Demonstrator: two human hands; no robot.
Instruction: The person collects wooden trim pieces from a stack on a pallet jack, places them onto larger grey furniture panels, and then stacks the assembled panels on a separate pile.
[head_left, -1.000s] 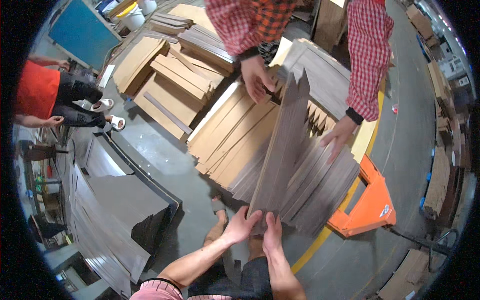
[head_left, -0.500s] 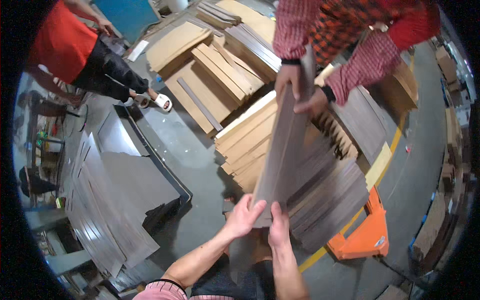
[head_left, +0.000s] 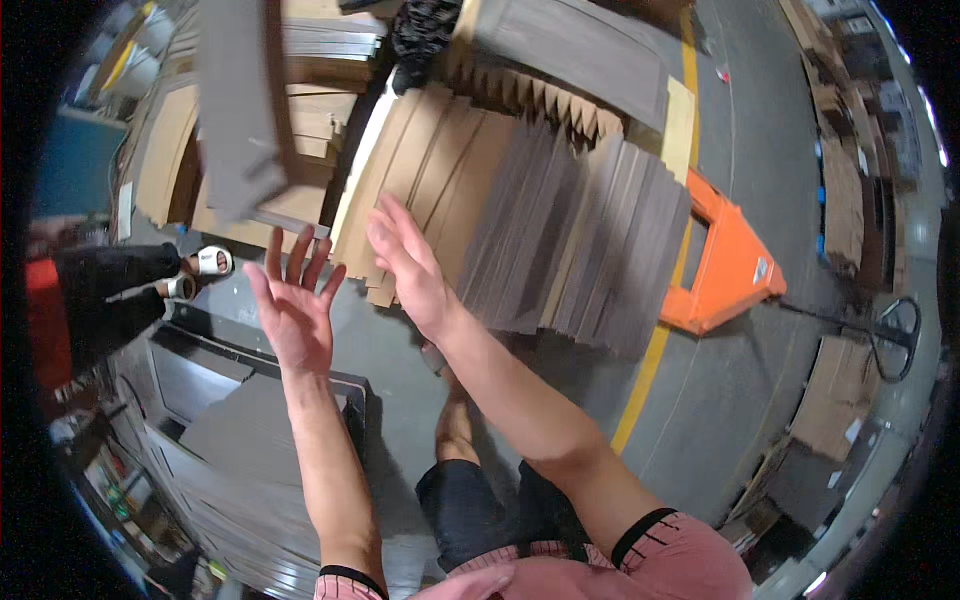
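My left hand is open, palm up with the fingers spread, and holds nothing. Just beyond its fingertips hangs the near end of a long grey board, blurred by motion and apart from both my hands; whoever holds its far end is out of view. My right hand is also open, its fingers stretched out together in front of the tan boards. To the right of these, grey wood-grain boards stand on edge in a packed row.
An orange pallet jack stands right of the row, beside a yellow floor line. Grey panels lie stacked at lower left. A person in dark trousers stands at far left. Large grey sheets lie behind the row.
Both my hands have let go of the long grey board, which has swung up and left, away from them. My view has turned, so the stacks sit differently in the picture.
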